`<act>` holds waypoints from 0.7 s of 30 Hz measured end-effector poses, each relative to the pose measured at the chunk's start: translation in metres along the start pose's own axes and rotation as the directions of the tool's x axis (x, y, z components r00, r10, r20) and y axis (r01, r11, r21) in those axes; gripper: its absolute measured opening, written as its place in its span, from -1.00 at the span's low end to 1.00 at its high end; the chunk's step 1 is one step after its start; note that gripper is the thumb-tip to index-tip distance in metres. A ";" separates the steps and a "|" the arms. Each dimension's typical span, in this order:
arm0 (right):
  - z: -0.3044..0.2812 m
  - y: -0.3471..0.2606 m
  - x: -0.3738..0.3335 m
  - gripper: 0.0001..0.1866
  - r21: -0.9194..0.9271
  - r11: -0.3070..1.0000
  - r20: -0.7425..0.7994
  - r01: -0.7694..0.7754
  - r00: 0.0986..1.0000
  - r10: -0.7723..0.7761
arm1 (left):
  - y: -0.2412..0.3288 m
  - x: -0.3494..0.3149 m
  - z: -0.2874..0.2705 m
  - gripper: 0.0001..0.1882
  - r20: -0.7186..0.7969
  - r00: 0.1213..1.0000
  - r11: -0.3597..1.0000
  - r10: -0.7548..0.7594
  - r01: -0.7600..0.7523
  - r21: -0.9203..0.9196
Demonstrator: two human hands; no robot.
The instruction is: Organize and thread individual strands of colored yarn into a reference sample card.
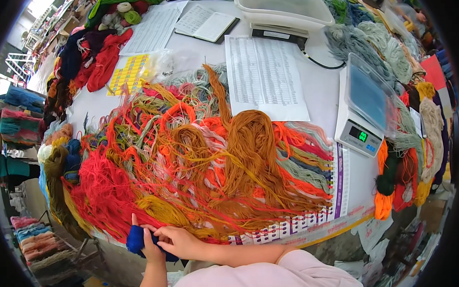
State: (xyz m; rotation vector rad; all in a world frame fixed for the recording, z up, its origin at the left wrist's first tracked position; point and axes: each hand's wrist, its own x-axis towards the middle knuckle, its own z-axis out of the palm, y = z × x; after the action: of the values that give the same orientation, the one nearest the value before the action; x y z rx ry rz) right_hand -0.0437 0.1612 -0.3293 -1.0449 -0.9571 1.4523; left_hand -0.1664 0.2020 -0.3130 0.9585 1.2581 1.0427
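At the table's near edge my left hand [151, 248] is closed round a dark blue bundle of yarn [135, 238], its index finger pointing up. My right hand [179, 242] reaches across from the right, its bent fingers at the same blue yarn beside the left thumb. Part of the bundle hangs below my right hand. Just beyond my hands lie a golden yellow skein [162, 210] and a tangled red-pink heap of yarn [106, 185]. Farther in, brown skeins [249, 144] lie over orange, pink and grey-green strands.
Purple-and-white punched cards [341, 183] hold yarn ends along the right. A digital scale [359, 137] with a clear tray stands beyond them. Printed sheets [264, 76], an open notebook [206, 24] and a white plastic tub [284, 9] lie farther back. More skeins [410, 170] hang at the right edge.
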 end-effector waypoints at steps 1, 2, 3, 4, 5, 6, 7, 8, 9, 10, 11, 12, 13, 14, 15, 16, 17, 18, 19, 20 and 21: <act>-0.001 -0.003 0.000 -0.68 -0.028 1.000 0.008 -0.013 1.000 0.013 | -0.001 0.002 -0.002 -0.37 0.023 0.999 0.998 0.030 -0.032 0.061; -0.002 -0.007 0.000 -0.67 -0.056 0.998 0.016 -0.025 1.000 0.026 | -0.003 0.003 -0.007 -0.36 0.048 0.997 0.991 0.059 -0.065 0.120; 0.000 -0.003 0.001 -0.65 -0.064 0.998 0.008 -0.030 0.999 0.031 | -0.006 0.003 -0.010 -0.35 0.032 0.999 0.995 0.041 -0.044 0.089; 0.000 -0.004 0.000 -0.65 -0.073 0.996 0.011 -0.046 0.999 0.047 | -0.004 0.003 -0.008 -0.34 0.030 0.999 0.996 0.030 -0.033 0.086; 0.001 -0.005 0.000 -0.65 -0.084 0.995 0.012 -0.062 0.998 0.063 | -0.001 0.002 -0.005 -0.34 0.029 0.999 0.996 0.019 -0.022 0.082; 0.001 -0.008 -0.001 -0.69 -0.058 0.996 0.004 -0.063 0.998 0.063 | -0.001 0.001 -0.004 -0.34 0.033 0.999 0.997 0.018 -0.021 0.079; 0.002 -0.005 -0.001 -0.69 -0.059 0.996 0.001 -0.063 0.998 0.063 | -0.002 0.001 -0.004 -0.34 0.035 0.999 0.997 0.018 -0.020 0.078; 0.006 0.001 -0.002 -0.72 -0.097 0.995 -0.022 -0.007 1.000 0.005 | -0.004 0.001 -0.006 -0.35 0.028 0.999 0.995 0.043 -0.046 0.087; 0.008 0.005 -0.003 -0.76 -0.138 0.989 -0.042 0.047 0.998 -0.053 | -0.006 0.001 -0.007 -0.37 0.022 0.997 0.993 0.069 -0.071 0.094; 0.009 0.005 -0.003 -0.76 -0.141 0.989 -0.042 0.046 0.998 -0.053 | -0.004 -0.001 -0.006 -0.37 0.022 0.997 0.993 0.069 -0.071 0.091; 0.010 0.006 -0.004 -0.78 -0.155 0.986 -0.048 0.063 0.996 -0.071 | -0.004 -0.003 -0.003 -0.38 0.028 0.998 0.997 0.063 -0.064 0.034; 0.011 0.007 -0.005 -0.80 -0.169 0.982 -0.052 0.079 0.995 -0.089 | -0.003 -0.005 -0.002 -0.40 0.033 0.998 0.998 0.058 -0.058 -0.025; 0.011 0.008 -0.004 -0.85 -0.163 0.979 -0.075 0.120 0.988 -0.134 | -0.002 -0.005 -0.003 -0.41 0.037 0.998 0.997 0.048 -0.046 -0.060; 0.012 0.008 -0.005 -0.87 -0.172 0.976 -0.083 0.131 0.986 -0.147 | -0.001 -0.005 -0.004 -0.41 0.065 0.996 0.995 0.058 -0.052 -0.088; 0.013 0.009 -0.007 -0.89 -0.181 0.973 -0.090 0.142 0.983 -0.160 | 0.001 -0.006 -0.004 -0.41 0.091 0.993 0.992 0.069 -0.059 -0.116; 0.014 0.008 -0.007 -0.91 -0.198 0.968 -0.109 0.152 0.978 -0.176 | -0.003 -0.003 -0.010 -0.42 0.094 0.993 0.991 0.074 -0.062 -0.118; 0.015 0.008 -0.007 -0.91 -0.228 0.955 -0.120 0.187 0.968 -0.219 | -0.003 0.000 -0.014 -0.40 0.112 0.989 0.992 0.093 -0.082 -0.098; 0.015 0.012 -0.005 -0.91 -0.239 0.946 -0.133 0.218 0.958 -0.254 | -0.001 0.002 -0.016 -0.37 0.159 0.983 0.982 0.087 -0.058 -0.182; 0.014 0.012 -0.004 -0.91 -0.255 0.939 -0.116 0.230 0.957 -0.266 | 0.014 -0.002 -0.013 -0.34 0.188 0.980 0.987 0.067 -0.038 -0.157; 0.012 0.011 -0.001 -0.91 -0.215 0.954 -0.095 0.210 0.967 -0.234 | 0.021 -0.002 -0.016 -0.29 0.187 0.982 0.990 0.023 0.004 -0.141; 0.012 0.009 -0.001 -0.91 -0.226 0.956 -0.104 0.188 0.971 -0.216 | 0.033 -0.010 -0.017 -0.22 0.210 0.978 0.990 -0.020 0.049 -0.136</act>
State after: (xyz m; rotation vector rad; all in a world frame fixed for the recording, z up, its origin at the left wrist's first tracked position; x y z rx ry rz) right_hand -0.0575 0.1591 -0.3346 -1.1458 -1.1111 1.1179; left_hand -0.1857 0.2008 -0.2803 0.9091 1.0120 0.9639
